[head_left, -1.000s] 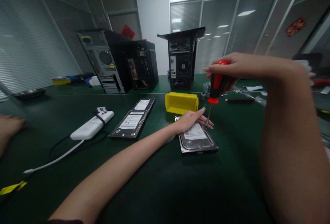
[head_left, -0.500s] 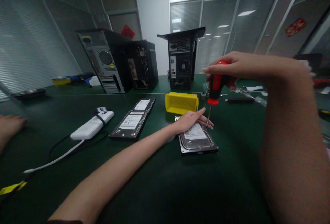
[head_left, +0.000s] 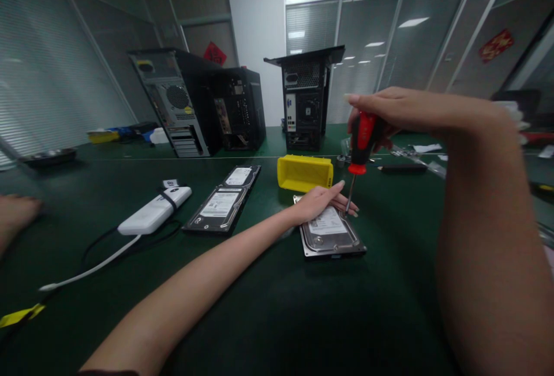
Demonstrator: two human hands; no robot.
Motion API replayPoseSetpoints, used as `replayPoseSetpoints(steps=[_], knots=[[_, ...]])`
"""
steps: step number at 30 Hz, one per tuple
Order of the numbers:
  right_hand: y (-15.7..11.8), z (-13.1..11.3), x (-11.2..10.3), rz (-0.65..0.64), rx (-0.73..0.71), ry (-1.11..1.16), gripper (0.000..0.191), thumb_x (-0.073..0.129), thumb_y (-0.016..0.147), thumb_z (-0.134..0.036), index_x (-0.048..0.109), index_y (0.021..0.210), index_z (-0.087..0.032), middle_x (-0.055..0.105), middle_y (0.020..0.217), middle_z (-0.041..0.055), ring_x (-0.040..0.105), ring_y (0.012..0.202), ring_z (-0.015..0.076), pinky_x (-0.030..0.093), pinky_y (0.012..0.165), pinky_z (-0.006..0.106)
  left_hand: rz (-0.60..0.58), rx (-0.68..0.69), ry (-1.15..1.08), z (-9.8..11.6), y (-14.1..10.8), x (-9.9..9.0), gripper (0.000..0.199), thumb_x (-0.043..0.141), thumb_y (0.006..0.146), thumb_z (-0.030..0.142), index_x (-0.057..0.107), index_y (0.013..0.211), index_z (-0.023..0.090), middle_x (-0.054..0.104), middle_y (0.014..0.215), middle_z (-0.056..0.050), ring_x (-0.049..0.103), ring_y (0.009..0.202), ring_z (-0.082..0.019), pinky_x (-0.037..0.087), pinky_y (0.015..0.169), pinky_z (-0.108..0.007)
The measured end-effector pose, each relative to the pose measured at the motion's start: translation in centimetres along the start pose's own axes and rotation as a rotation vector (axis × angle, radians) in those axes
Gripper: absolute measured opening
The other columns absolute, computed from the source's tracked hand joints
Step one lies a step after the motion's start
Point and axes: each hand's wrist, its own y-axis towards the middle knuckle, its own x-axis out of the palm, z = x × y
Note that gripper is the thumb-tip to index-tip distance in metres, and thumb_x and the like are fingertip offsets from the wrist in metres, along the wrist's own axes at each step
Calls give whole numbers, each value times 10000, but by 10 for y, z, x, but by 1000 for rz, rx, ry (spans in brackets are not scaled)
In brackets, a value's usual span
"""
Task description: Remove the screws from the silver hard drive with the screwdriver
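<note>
A silver hard drive (head_left: pixel 331 235) with a white label lies on the dark green table. My left hand (head_left: pixel 318 202) rests flat on its far part, fingers stretched out and apart, holding nothing. Above the drive my right hand (head_left: pixel 376 113) is closed round the handle of a red and black screwdriver (head_left: pixel 357 168). The screwdriver stands nearly upright, its tip at the drive's right edge beside my left fingertips. Just behind my left hand sits a yellow bin (head_left: pixel 303 174). Two more hard drives (head_left: pixel 220 203) lie end to end on the left.
A white power adapter (head_left: pixel 151 211) with cables lies left. Computer cases (head_left: pixel 238 108) and another case (head_left: pixel 305 105) stand behind. A black bar (head_left: pixel 402 168) and clear plastic bags are at the back right. Another person's hand (head_left: pixel 19 211) rests at the left edge.
My right hand's grip has shifted on the screwdriver: the fingers sit slightly higher and the handle leans a little differently. My left hand and the drive have stayed in place.
</note>
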Motion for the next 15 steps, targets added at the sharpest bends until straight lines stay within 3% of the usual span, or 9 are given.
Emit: replayPoseSetpoints(steps=[5, 15], knots=[[-2, -2, 0, 5, -16, -2, 529, 370, 954, -606, 629, 921, -146, 620, 749, 60, 519, 572, 111, 440, 587, 273, 5, -19, -23, 2, -1, 0, 588, 333, 1034, 460, 763, 888, 87, 770, 951, -148, 705, 894, -179, 487, 944, -348], [4, 1, -2, 66, -3, -95, 487, 351, 997, -490, 621, 824, -124, 633, 680, 64, 506, 483, 90, 420, 513, 266, 9, -43, -38, 2, 0, 1, 605, 318, 1039, 457, 759, 896, 68, 765, 956, -156, 705, 888, -178, 486, 940, -344]])
